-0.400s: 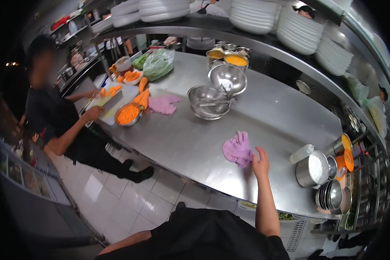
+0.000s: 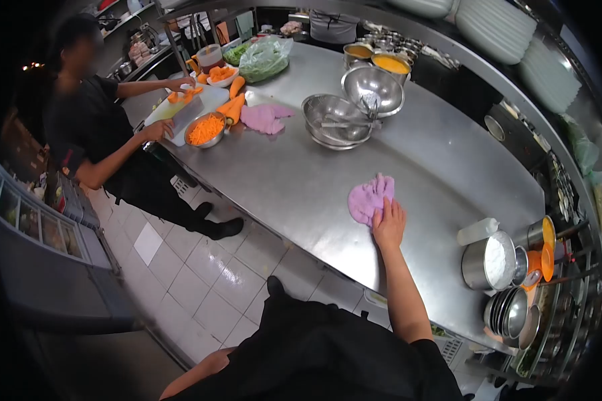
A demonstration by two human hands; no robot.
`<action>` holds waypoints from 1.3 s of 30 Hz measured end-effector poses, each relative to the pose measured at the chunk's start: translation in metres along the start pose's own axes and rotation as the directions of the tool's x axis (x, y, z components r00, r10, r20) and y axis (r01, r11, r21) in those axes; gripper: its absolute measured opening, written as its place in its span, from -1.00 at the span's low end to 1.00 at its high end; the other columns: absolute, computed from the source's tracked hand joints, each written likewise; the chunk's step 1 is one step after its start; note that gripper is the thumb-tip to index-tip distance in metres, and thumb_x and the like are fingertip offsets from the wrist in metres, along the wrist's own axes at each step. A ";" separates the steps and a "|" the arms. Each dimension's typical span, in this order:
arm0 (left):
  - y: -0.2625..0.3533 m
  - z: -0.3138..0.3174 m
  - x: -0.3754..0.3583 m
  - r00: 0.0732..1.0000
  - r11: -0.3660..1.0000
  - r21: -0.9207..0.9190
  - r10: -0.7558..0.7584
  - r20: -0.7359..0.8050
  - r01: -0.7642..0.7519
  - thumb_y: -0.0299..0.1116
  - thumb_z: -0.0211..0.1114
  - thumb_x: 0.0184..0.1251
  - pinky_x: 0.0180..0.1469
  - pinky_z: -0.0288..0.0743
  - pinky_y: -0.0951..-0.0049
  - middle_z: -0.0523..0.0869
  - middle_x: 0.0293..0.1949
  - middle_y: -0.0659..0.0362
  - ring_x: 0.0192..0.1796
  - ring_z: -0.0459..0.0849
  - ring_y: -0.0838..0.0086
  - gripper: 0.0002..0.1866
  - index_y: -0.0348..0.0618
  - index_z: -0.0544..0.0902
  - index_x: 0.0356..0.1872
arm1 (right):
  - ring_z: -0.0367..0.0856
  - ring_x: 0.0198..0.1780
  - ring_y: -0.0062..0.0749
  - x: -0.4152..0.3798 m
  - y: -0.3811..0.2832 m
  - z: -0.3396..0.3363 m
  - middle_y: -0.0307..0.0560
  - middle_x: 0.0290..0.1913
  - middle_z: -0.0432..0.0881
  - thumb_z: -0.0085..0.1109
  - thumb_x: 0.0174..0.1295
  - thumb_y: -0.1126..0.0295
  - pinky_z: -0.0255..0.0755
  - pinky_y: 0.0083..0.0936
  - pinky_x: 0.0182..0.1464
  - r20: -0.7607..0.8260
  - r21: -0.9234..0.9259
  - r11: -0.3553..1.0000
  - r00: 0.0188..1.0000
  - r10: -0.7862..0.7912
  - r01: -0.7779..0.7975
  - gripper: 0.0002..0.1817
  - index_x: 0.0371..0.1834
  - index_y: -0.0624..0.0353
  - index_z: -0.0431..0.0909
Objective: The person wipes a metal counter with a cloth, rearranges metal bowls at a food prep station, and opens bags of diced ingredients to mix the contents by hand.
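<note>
Pink cloth (image 2: 369, 197) lies crumpled on the steel table (image 2: 294, 187), near its front edge. The right hand (image 2: 388, 224) rests flat on the cloth's lower corner, fingers spread, pressing rather than gripping. The left hand is out of sight. Farther along, another person (image 2: 90, 130) cuts carrots beside a bowl of shreds (image 2: 205, 129).

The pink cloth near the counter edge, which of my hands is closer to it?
Right. Your right hand rests flat on the pink cloth, covering its lower right part. Your left hand is not in view.
</note>
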State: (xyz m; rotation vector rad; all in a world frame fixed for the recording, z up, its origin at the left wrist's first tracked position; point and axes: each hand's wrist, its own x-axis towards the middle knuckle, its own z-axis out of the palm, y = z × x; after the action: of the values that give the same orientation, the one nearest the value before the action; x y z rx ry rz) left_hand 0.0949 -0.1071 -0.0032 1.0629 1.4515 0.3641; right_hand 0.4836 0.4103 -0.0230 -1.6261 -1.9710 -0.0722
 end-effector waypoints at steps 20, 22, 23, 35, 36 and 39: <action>-0.003 0.040 0.029 0.977 0.977 -0.121 -0.155 0.148 0.174 -0.26 0.22 0.42 0.29 0.44 0.29 0.70 0.16 -0.03 0.21 0.65 0.22 -0.52 -0.06 0.55 0.34 | 0.40 0.39 0.08 -0.072 0.004 -0.044 0.22 0.31 0.49 0.16 0.34 0.25 0.11 0.00 0.53 -0.014 0.081 0.996 0.999 0.044 -0.043 -0.51 0.30 0.19 0.50; -0.003 0.041 0.032 0.974 0.974 -0.125 -0.167 0.153 0.187 -0.26 0.22 0.42 0.28 0.44 0.29 0.70 0.16 -0.03 0.20 0.66 0.22 -0.53 -0.07 0.56 0.33 | 0.40 0.39 0.07 -0.071 0.005 -0.043 0.22 0.31 0.49 0.16 0.34 0.25 0.12 -0.01 0.53 -0.029 0.072 0.997 0.999 0.039 -0.037 -0.51 0.30 0.19 0.50; -0.001 0.042 0.034 0.973 0.973 -0.128 -0.171 0.154 0.191 -0.26 0.22 0.42 0.28 0.44 0.29 0.70 0.16 -0.03 0.20 0.66 0.22 -0.53 -0.07 0.56 0.33 | 0.40 0.39 0.07 -0.071 0.006 -0.043 0.22 0.31 0.49 0.16 0.34 0.25 0.12 -0.01 0.53 -0.032 0.072 0.997 0.999 0.036 -0.034 -0.51 0.30 0.19 0.50; -0.012 0.051 0.056 0.944 0.943 -0.168 -0.251 0.214 0.288 -0.25 0.22 0.42 0.26 0.46 0.29 0.72 0.12 -0.02 0.17 0.67 0.22 -0.56 -0.10 0.60 0.28 | 0.40 0.40 0.06 -0.072 0.005 -0.043 0.21 0.30 0.50 0.15 0.33 0.27 0.10 -0.01 0.53 -0.035 0.089 0.995 0.998 0.045 -0.042 -0.52 0.30 0.18 0.50; -0.012 0.051 0.058 0.941 0.940 -0.170 -0.255 0.221 0.295 -0.25 0.22 0.42 0.25 0.46 0.29 0.72 0.12 -0.02 0.16 0.67 0.22 -0.56 -0.10 0.60 0.28 | 0.40 0.40 0.07 -0.072 0.005 -0.043 0.22 0.30 0.50 0.15 0.33 0.26 0.10 -0.01 0.53 -0.036 0.088 0.995 0.998 0.045 -0.041 -0.52 0.30 0.18 0.50; -0.016 0.052 0.062 0.933 0.932 -0.179 -0.271 0.236 0.316 -0.24 0.22 0.42 0.25 0.47 0.29 0.72 0.11 -0.02 0.16 0.68 0.22 -0.57 -0.11 0.61 0.26 | 0.40 0.39 0.07 -0.073 0.006 -0.041 0.22 0.30 0.50 0.14 0.33 0.26 0.09 -0.02 0.54 -0.037 0.085 0.996 0.998 0.043 -0.039 -0.51 0.31 0.18 0.50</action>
State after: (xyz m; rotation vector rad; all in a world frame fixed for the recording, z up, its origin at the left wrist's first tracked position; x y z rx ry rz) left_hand 0.1458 -0.0868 -0.0644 0.6735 1.3258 0.1819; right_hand 0.5120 0.3312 -0.0240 -1.5982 -1.8851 -0.0043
